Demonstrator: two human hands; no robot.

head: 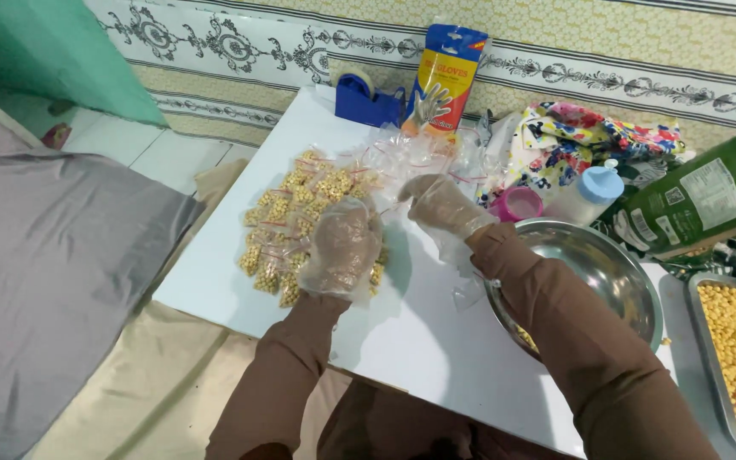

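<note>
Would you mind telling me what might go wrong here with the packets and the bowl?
The pile of small filled packets sits close to the left edge of the white table, so the gloved left hand resting on it might nudge some off. The right forearm lies over the rim of the steel bowl and could tip or shift it.

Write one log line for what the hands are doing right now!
left hand: gloved, on small filled bags | right hand: gloved, by empty clear bags | steel bowl: beside right arm | surface: white table
</note>
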